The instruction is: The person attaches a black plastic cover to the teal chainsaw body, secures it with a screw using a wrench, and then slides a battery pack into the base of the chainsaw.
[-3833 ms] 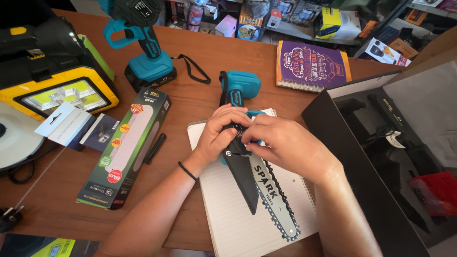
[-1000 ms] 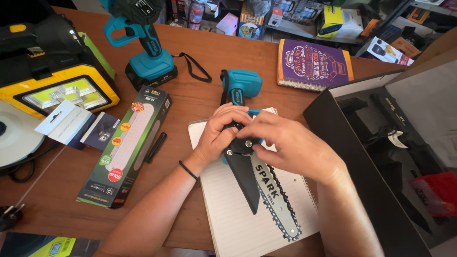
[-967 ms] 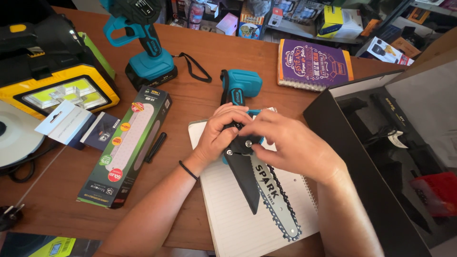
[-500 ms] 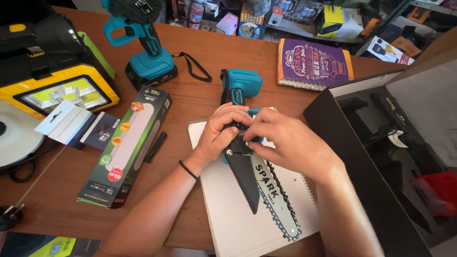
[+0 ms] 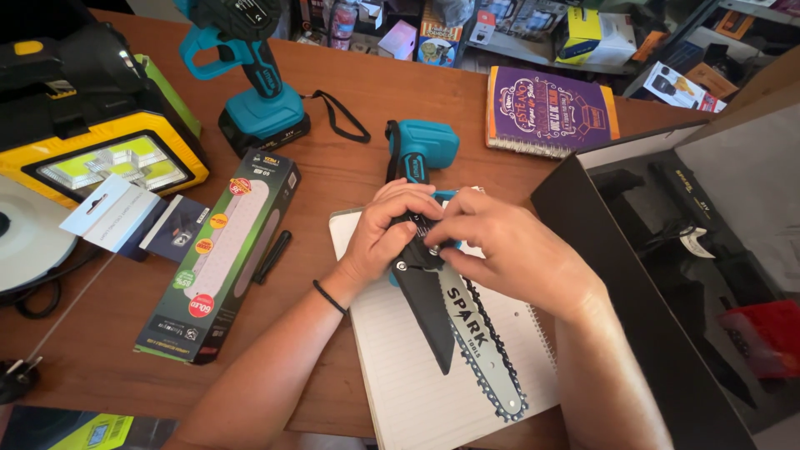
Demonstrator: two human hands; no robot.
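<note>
A: Where is the saw?

B: The saw (image 5: 433, 275) lies across a lined notepad (image 5: 417, 375) on the worktop (image 5: 350, 167), teal handle away from the person, bar and chain (image 5: 492, 350) pointing toward them. A black guard (image 5: 425, 312) runs beside the bar.

A: And the hands?

B: The left hand (image 5: 387, 233) is wrapped over the body just behind the bar, fingers curled onto it. The right hand (image 5: 500, 246) comes in from the other side, fingers bent down on the same spot and touching the left hand's fingertips.

A: What are they pinching there?

B: I cannot tell. Both hands cover the middle of the saw; only a couple of small silver screws show between them. Whether the right hand grasps any small part is hidden.

A: Anything else cut off?

B: A second teal tool (image 5: 250, 75) stands at the far edge, its top out of frame. A long box (image 5: 221, 267) lies left of the notepad with a pen (image 5: 272, 256) beside it. The open black case (image 5: 667, 275) on the right is too dark inside to read.
</note>
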